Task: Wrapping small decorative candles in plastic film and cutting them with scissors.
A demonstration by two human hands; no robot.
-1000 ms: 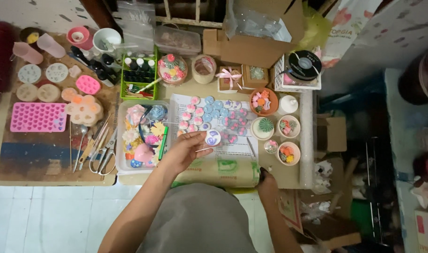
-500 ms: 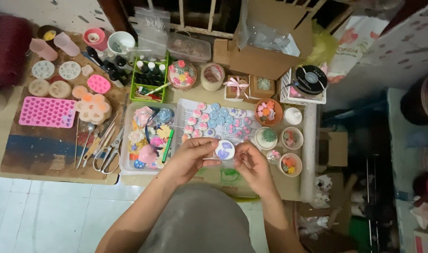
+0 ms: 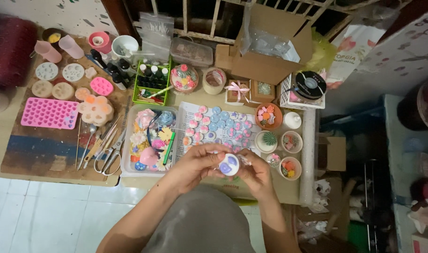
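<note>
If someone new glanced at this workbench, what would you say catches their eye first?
Probably the two hands meeting at the near edge: the left hand and right hand together hold a small white round piece with purple markings. Just beyond lie rows of pink and blue round pieces on a paper sheet. At far left, a bright pink heart mould stands out on the brown board.

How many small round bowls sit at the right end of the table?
4: terracotta bowl at top, cactus bowl below it, two cream bowls to the right. Others may be hidden behind the hands.
</note>
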